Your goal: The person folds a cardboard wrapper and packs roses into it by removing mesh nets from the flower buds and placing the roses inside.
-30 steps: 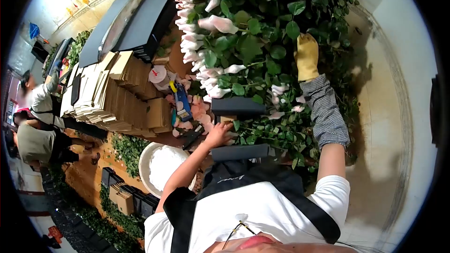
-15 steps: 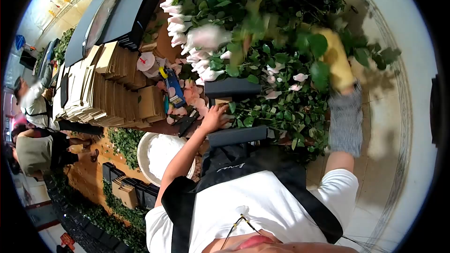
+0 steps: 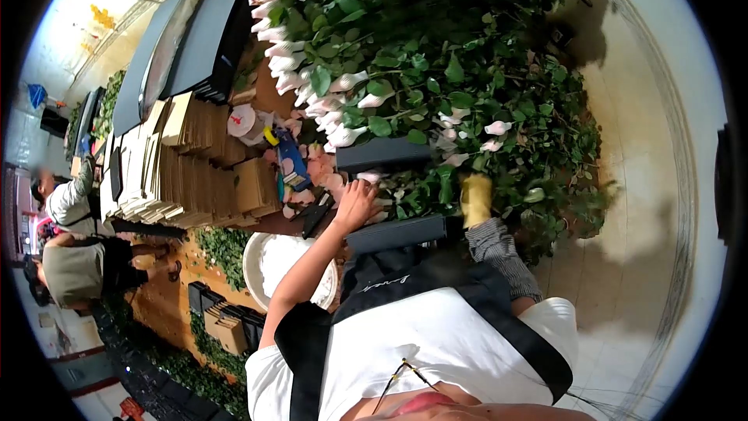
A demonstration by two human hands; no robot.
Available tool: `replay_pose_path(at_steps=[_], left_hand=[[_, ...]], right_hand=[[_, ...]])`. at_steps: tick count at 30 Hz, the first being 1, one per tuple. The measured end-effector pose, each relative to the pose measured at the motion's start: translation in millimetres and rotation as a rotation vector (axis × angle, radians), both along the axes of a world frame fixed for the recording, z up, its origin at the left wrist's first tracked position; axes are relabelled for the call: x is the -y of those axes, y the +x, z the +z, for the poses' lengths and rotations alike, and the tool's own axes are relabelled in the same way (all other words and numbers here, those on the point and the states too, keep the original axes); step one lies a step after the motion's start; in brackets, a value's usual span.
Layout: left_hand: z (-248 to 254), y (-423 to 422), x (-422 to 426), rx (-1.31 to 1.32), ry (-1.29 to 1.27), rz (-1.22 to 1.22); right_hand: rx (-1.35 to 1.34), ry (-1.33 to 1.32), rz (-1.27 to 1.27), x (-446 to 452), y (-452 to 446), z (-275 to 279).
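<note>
My bare left hand [image 3: 358, 204] is bent over pale pink roses [image 3: 368, 177], its fingers closed on the rose heads at the left end of a dark box. The box's upper wall [image 3: 383, 154] and lower wall [image 3: 397, 233] flank the leafy stems [image 3: 425, 193] lying between them. My right hand [image 3: 477, 199], in a yellow glove with a striped grey sleeve, is closed around stems near the box's right end. Its fingertips are hidden among the leaves. Above the box lies a big pile of roses [image 3: 347, 82] in white sleeves, heads to the left.
Left of the roses stand stacked cardboard pieces [image 3: 206, 175] and dark boxes [image 3: 206, 39]. Loose petals [image 3: 321, 168] and a blue-and-yellow item [image 3: 290, 160] lie between. A white tub [image 3: 273, 261] stands below. Two other people [image 3: 74, 269] are at the far left.
My gloved right hand has come left and down from the big pile to the box, bringing a rose that was blurred in motion. My left hand has stayed at the box's left end.
</note>
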State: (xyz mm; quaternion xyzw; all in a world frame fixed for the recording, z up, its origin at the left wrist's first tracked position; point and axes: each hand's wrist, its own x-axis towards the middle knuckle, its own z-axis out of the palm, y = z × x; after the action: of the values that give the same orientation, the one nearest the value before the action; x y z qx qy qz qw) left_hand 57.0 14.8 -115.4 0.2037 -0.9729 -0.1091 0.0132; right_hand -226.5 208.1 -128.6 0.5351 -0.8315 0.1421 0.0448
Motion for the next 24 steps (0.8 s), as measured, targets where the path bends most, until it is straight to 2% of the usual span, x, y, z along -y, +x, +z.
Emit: replay_pose_path(at_steps=[1, 3, 5, 6, 7, 8, 9, 11, 12, 13, 14, 16, 18, 19, 20, 21, 22, 23, 24], left_hand=[[0.6, -1.6, 0.9, -0.076, -0.12, -0.044], [2.0, -3.9, 6.8, -0.076, -0.118, -0.097], [-9.0, -4.0, 21.2, -0.076, -0.099, -0.158], [-15.7, -2.4, 24.5, -0.065, -0.105, -0.178], [-21.3, -4.7, 26.7, -0.065, -0.053, -0.148], [-24.4, -6.2, 25.9, -0.065, 0.002, -0.111], [-25.6, -7.7, 21.8, 0.011, -0.006, -0.062], [-30.4, -4.3, 13.0, -0.058, 0.004, -0.02], [-31.3, -3.6, 10.0, -0.131, 0.011, 0.019], [-29.6, -3.8, 5.7, -0.203, 0.054, 0.035], [-25.9, -2.6, 2.2, -0.232, 0.106, 0.054], [-31.2, 1.8, 3.1, -0.299, 0.169, 0.053], [-30.6, 3.1, 11.4, -0.267, 0.193, -0.009], [-28.0, 3.4, 12.9, -0.221, 0.228, 0.002], [-22.6, 4.8, 18.0, -0.175, 0.259, 0.009], [-8.5, 7.7, 22.2, -0.132, 0.343, 0.045], [10.7, 7.9, 22.7, -0.212, 0.342, 0.04], [45.3, 10.2, 22.5, -0.2, 0.45, 0.102], [85.3, 10.4, 21.4, -0.186, 0.565, 0.16]], right_hand=[[0.006, 0.034, 0.023, 0.3, -3.0, -21.1], [0.027, 0.211, 0.11, 0.1, -18.5, -46.4], [0.09, 0.484, 0.255, 9.0, -40.2, -35.8], [0.146, 0.621, 0.318, 14.2, -49.0, -16.5], [0.308, 0.653, 0.281, 19.0, -48.7, 35.4], [0.323, 0.709, 0.263, 30.0, -46.8, 79.2], [0.42, 0.687, 0.393, 44.0, -49.8, 130.1], [0.618, 0.253, 0.465, 71.4, -42.2, 198.1], [0.68, -0.133, 0.537, 96.5, -39.8, 193.7], [0.508, -0.403, 0.578, 122.6, -35.7, 204.2], [0.466, -0.447, 0.468, 141.6, -28.4, 220.5], [0.046, -0.611, 0.46, 204.0, -32.3, 199.8], [-0.251, -0.475, 0.322, 244.7, -30.9, 159.1], [-0.279, -0.411, 0.318, 263.8, -38.1, 143.7], [-0.187, -0.402, 0.33, 269.3, -41.2, 154.9], [-0.173, -0.506, 0.325, 267.2, -43.6, 174.4], [-0.163, -0.601, 0.329, 255.9, -40.8, 199.9], [-0.188, -0.721, 0.324, 236.7, -30.9, 231.9], [-0.13, -0.73, 0.382, 226.6, -33.3, 244.7]])
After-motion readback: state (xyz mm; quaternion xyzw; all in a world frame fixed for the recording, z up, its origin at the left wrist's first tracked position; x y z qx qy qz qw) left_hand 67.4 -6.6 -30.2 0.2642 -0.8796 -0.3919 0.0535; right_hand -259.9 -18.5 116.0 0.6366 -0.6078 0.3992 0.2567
